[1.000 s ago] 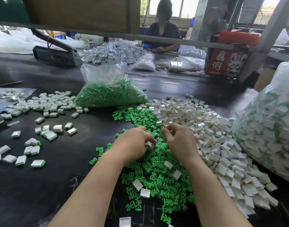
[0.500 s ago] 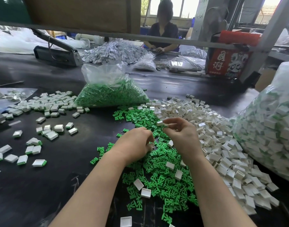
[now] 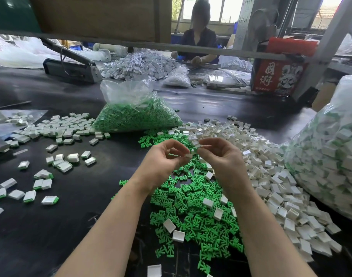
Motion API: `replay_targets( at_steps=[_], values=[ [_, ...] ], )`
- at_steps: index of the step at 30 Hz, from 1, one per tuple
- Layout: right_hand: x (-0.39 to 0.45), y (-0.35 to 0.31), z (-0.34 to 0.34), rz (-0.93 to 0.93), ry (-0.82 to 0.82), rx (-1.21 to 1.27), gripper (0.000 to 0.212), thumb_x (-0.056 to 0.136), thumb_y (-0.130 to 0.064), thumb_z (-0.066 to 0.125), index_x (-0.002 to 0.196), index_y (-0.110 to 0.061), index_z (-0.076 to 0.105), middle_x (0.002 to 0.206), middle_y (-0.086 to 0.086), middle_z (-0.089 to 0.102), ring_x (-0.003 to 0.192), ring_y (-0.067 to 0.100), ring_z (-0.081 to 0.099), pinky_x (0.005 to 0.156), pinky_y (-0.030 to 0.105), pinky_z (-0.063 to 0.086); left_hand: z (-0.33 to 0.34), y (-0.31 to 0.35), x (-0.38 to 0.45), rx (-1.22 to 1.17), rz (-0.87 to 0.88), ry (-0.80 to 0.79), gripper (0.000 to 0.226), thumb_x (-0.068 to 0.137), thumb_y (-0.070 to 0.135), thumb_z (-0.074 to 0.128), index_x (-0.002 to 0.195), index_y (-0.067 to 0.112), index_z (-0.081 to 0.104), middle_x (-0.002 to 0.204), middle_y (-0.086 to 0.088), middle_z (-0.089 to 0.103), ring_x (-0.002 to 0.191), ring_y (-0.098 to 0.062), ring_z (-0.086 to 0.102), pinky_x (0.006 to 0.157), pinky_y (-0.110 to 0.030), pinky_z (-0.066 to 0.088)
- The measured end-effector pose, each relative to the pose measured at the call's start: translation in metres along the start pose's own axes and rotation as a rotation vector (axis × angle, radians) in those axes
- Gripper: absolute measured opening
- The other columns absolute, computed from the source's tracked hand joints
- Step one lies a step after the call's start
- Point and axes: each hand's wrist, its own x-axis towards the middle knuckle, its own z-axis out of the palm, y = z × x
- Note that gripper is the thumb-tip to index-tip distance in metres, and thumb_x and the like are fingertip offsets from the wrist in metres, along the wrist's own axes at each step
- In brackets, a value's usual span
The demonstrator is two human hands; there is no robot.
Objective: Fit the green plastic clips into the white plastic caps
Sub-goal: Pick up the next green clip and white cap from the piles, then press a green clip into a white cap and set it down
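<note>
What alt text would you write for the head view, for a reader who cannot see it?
Two bare hands meet above a black table: the left hand pinches a small white cap, and the right hand pinches another small piece against it. Below lie loose green clips, with white caps heaped right and finished pieces left.

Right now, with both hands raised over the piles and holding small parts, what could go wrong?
1. The left hand pinches a white cap only at the fingertips, and the right hand holds its piece likewise. A slip could drop either into the loose green clips below, where it would mix in.
2. The loose white caps lie right against the green clips, so a forearm sweep could mix them further.
</note>
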Motion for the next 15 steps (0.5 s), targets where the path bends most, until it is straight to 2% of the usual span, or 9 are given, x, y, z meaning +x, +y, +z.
replay_targets(
  at_steps=[2,4,9,12,15],
  values=[
    [0.000,-0.001,0.000,-0.016,-0.004,0.018,0.017,0.081,-0.005,0.074,0.096,-0.011,0.069,0.087,-0.001,0.074,0.084,0.010,0.070,0.076,0.017,0.053,-0.001,0.001,0.000,-0.044,-0.004,0.020,0.016,0.077,0.016,0.081,0.079,0.029,0.072,0.082,0.002,0.072,0.077,-0.009,0.068,0.073,-0.024,0.052],
    [0.000,-0.001,0.000,-0.019,-0.014,0.034,0.017,0.080,-0.006,0.075,0.096,-0.009,0.070,0.088,0.000,0.074,0.085,0.011,0.070,0.077,0.017,0.053,-0.001,0.003,0.000,-0.071,0.001,0.036,0.014,0.073,0.024,0.082,0.081,0.029,0.072,0.080,0.002,0.073,0.074,-0.008,0.067,0.069,-0.022,0.051],
    [0.000,-0.002,-0.001,-0.018,-0.017,0.124,0.019,0.079,-0.003,0.075,0.097,-0.004,0.070,0.087,0.004,0.074,0.080,0.012,0.069,0.070,0.015,0.051,-0.002,0.008,-0.002,-0.211,-0.030,0.039,0.034,0.069,0.032,0.079,0.101,0.025,0.071,0.084,-0.001,0.074,0.078,-0.013,0.071,0.065,-0.018,0.052],
    [0.000,-0.003,-0.002,-0.022,-0.023,0.161,0.021,0.079,-0.002,0.074,0.099,-0.001,0.069,0.088,0.008,0.073,0.080,0.013,0.069,0.067,0.015,0.050,-0.001,0.009,-0.003,-0.278,-0.062,0.046,0.030,0.069,0.031,0.079,0.097,0.025,0.074,0.086,-0.002,0.075,0.079,-0.014,0.071,0.066,-0.019,0.053],
    [-0.001,-0.004,0.000,-0.037,-0.025,0.179,0.023,0.079,0.000,0.073,0.101,0.003,0.067,0.086,0.008,0.072,0.070,0.004,0.065,0.061,0.011,0.047,0.001,0.010,-0.003,-0.414,-0.113,0.060,0.039,0.064,0.028,0.080,0.099,0.016,0.068,0.091,-0.006,0.076,0.084,-0.017,0.073,0.070,-0.022,0.056]
  ],
)
